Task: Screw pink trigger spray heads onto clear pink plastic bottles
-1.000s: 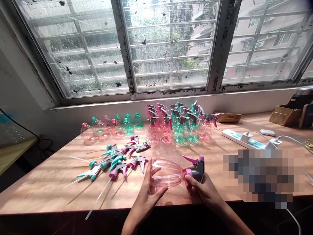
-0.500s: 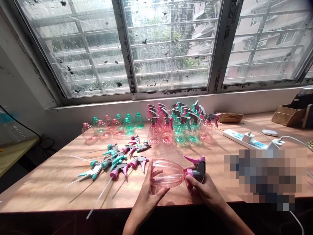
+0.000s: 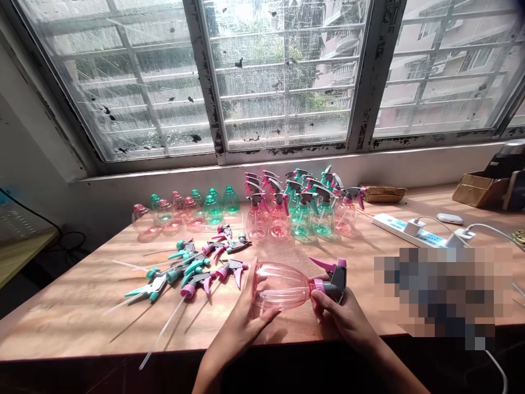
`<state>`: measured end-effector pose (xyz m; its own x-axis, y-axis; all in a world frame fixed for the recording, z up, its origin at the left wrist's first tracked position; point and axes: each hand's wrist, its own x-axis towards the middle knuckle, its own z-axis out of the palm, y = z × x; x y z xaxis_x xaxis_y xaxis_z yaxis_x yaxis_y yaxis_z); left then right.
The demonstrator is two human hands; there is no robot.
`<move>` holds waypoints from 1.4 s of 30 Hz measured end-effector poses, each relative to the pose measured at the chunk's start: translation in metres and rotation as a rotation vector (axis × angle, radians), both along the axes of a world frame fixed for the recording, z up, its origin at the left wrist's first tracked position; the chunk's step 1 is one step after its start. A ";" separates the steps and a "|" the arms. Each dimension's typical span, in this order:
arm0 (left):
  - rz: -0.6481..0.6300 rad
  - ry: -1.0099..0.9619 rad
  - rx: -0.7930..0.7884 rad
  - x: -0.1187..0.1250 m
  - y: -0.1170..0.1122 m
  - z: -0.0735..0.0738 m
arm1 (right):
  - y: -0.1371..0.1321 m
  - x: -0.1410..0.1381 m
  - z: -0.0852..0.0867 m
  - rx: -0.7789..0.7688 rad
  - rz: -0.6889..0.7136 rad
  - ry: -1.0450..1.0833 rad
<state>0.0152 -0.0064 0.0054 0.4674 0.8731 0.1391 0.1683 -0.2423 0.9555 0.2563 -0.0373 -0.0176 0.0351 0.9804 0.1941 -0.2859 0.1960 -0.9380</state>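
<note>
A clear pink spray bottle (image 3: 281,284) lies sideways in the air above the table's front, its base to the left. My left hand (image 3: 250,320) is closed around the base end, some fingers behind the bottle. At the neck, my right hand (image 3: 338,312) pinches the pink collar of the grey-and-pink spray head (image 3: 334,282), whose trigger points up and left. The collar sits on the bottle neck; how tight it is, I cannot tell. Left of my hands lies a pile of loose spray heads (image 3: 192,273), teal-grey and pink-grey, with clear tubes.
Headless pink and green bottles (image 3: 213,210) stand at the back left. Several bottles with spray heads (image 3: 303,216) are grouped at the back centre. To the right are a power strip (image 3: 410,231) with plugs, a white case (image 3: 450,218), a brown packet (image 3: 384,193) and a blurred patch.
The bottle stays in both hands, nearly level. My left forearm has shifted slightly left, and the right fingers have moved a little at the collar. The view has shifted slightly.
</note>
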 end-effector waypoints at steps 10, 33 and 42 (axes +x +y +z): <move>0.007 0.026 -0.124 -0.006 0.002 0.000 | -0.001 0.000 -0.002 -0.025 -0.006 -0.015; -0.013 0.006 0.003 -0.008 0.000 -0.002 | 0.000 -0.002 0.002 -0.042 0.010 0.001; 0.009 0.053 0.002 -0.009 0.000 -0.002 | -0.001 -0.003 0.005 -0.047 0.003 -0.011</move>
